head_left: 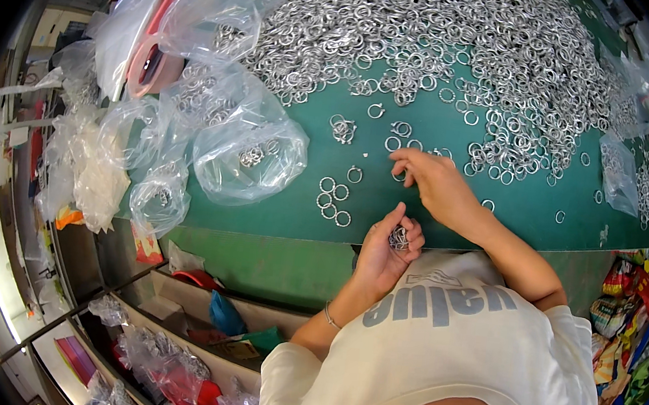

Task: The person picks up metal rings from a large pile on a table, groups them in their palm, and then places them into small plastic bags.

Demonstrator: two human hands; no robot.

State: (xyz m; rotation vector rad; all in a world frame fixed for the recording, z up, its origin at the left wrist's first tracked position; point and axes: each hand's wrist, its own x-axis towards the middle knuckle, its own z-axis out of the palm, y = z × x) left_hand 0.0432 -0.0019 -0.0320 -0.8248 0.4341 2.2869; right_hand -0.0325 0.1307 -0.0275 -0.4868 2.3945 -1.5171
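A big heap of small silver metal rings (436, 40) covers the far part of a green table (515, 199). My left hand (384, 252) sits at the table's near edge, curled around a small bunch of rings (399, 238). My right hand (433, 184) lies flat on the green top, fingertips touching a loose ring (398, 175). A short row of several rings (333, 199) lies left of both hands. More single rings are scattered just beyond my right hand.
Crumpled clear plastic bags (247, 147), some holding rings, pile on the table's left. Another clear bag (618, 174) lies at the right. A lower shelf (193, 323) holds red and blue items and bags. Colourful packages (629, 314) sit at the right.
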